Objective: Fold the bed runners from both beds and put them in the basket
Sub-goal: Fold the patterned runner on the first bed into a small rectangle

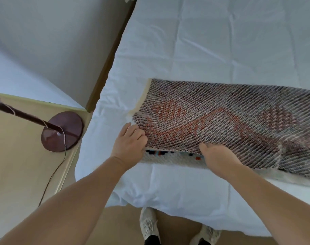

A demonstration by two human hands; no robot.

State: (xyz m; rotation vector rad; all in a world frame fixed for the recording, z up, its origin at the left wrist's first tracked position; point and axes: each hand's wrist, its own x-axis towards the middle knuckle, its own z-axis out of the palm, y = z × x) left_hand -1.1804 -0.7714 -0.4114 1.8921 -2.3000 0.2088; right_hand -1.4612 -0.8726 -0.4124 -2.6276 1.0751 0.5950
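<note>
Observation: the bed runner (230,121) lies across the white bed (203,41), doubled over, so its woven reverse faces up and a strip of the patterned lower layer (170,157) shows along the near edge. The left hand (128,141) grips the near-left corner of the upper layer with its fingers (138,131) curled into the cloth. The right hand (217,158) holds the near edge further along, thumb on top and the other digits tucked out of sight beneath.

Assessment: the step in hand appears to be squaring this fold. The upper edge sits short of the lower one and runs at a slant, so both hands should draw it toward the person together until the two edges meet. The corner should be matched first, then the slack pressed flat outward so that no ridge is trapped. The weave looks coarse and likely to drag on the sheet, so lifting slightly would serve better than sliding.

Limitations: the runner's right end is cut off by the frame, so its full length and any folds there cannot be judged. The basket is not in view. Whether the pale surface at upper left is the second bed cannot be confirmed. The lamp base (62,131) stands on the tabletop (18,165), but the lamp's head is out of frame.
</note>
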